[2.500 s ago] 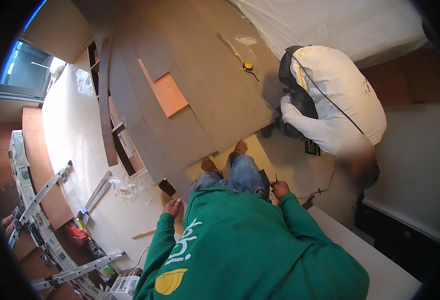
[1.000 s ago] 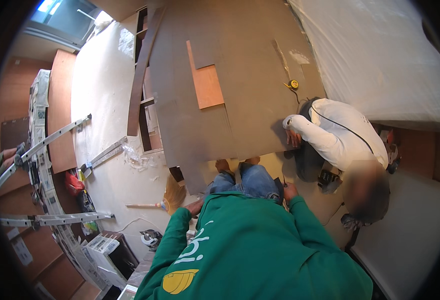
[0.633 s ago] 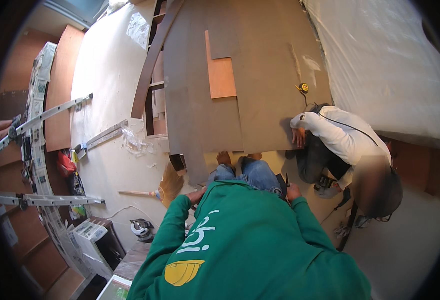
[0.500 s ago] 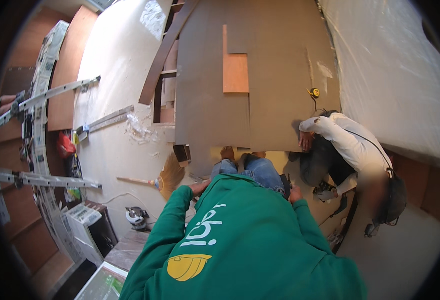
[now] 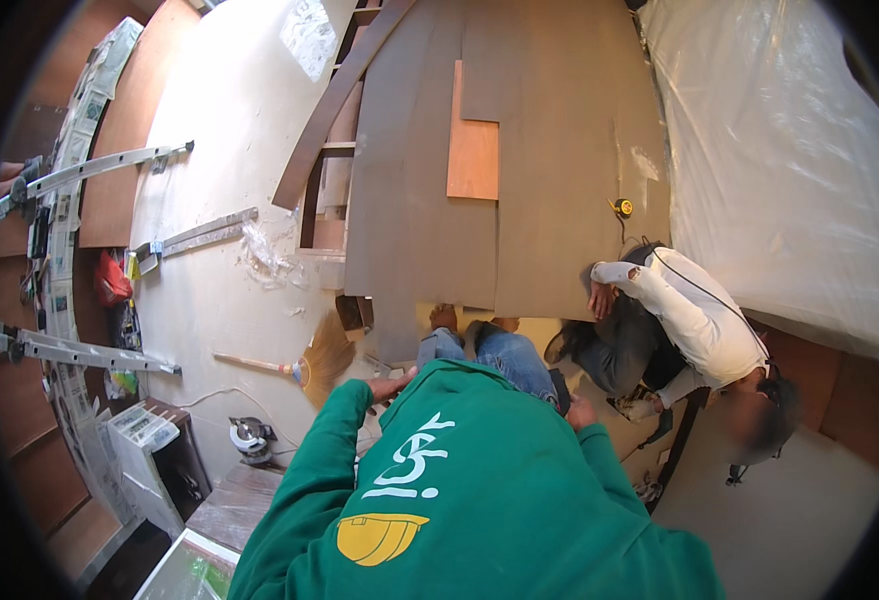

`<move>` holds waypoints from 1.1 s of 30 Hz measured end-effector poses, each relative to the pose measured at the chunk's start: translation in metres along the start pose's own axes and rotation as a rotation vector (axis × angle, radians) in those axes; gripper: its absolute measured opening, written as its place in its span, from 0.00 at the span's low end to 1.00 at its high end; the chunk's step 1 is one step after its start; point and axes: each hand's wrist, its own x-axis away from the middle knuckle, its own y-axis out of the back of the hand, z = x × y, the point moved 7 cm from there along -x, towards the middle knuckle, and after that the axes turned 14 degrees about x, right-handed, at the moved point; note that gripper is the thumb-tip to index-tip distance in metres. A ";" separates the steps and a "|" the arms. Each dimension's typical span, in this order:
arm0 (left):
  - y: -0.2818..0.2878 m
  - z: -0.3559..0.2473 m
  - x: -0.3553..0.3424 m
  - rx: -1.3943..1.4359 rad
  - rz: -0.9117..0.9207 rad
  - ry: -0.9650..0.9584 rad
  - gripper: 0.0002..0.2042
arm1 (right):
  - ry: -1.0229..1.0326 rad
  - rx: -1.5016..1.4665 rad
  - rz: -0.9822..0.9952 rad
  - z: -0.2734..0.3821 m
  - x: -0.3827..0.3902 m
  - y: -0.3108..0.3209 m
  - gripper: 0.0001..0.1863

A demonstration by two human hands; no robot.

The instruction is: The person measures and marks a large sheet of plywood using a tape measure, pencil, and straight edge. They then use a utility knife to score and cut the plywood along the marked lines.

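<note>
My left hand (image 5: pixel 388 386) is at the left edge of my green hoodie (image 5: pixel 400 470), fingers loosely stretched along its hem. My right hand (image 5: pixel 578 410) is curled at my right hip beside a dark item I cannot make out. My bare feet (image 5: pixel 445 318) are at the near edge of a wide grey-brown board surface (image 5: pixel 550 240), which has an orange wood piece (image 5: pixel 473 160) and a yellow tape measure (image 5: pixel 622 207) on it. A straw broom (image 5: pixel 325 365) lies left of my legs.
A co-worker in white (image 5: pixel 695 320) crouches at right beside hanging plastic sheeting (image 5: pixel 770 130). Aluminium ladders (image 5: pixel 110 360) cross the left side, near a red bag (image 5: pixel 112 278) and a leaning metal bar (image 5: pixel 205 230). A circular saw (image 5: pixel 252 438) and newspaper-covered box (image 5: pixel 150 440) sit lower left.
The view has swung, so the boards now lie straight ahead. The co-worker's arm has shifted to rest near the board edge, and their head is bent lower.
</note>
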 end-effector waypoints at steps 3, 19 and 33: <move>0.011 -0.032 0.022 -0.081 -0.212 -0.183 0.52 | -0.029 -0.029 -0.073 -0.002 0.005 0.003 0.25; 0.101 0.043 -0.013 0.071 -0.628 -0.649 0.01 | -0.251 -0.167 -0.109 0.025 0.014 -0.014 0.25; 0.001 -0.032 0.079 0.163 -0.640 -0.357 0.10 | -0.417 -0.604 -0.073 0.026 -0.120 0.020 0.24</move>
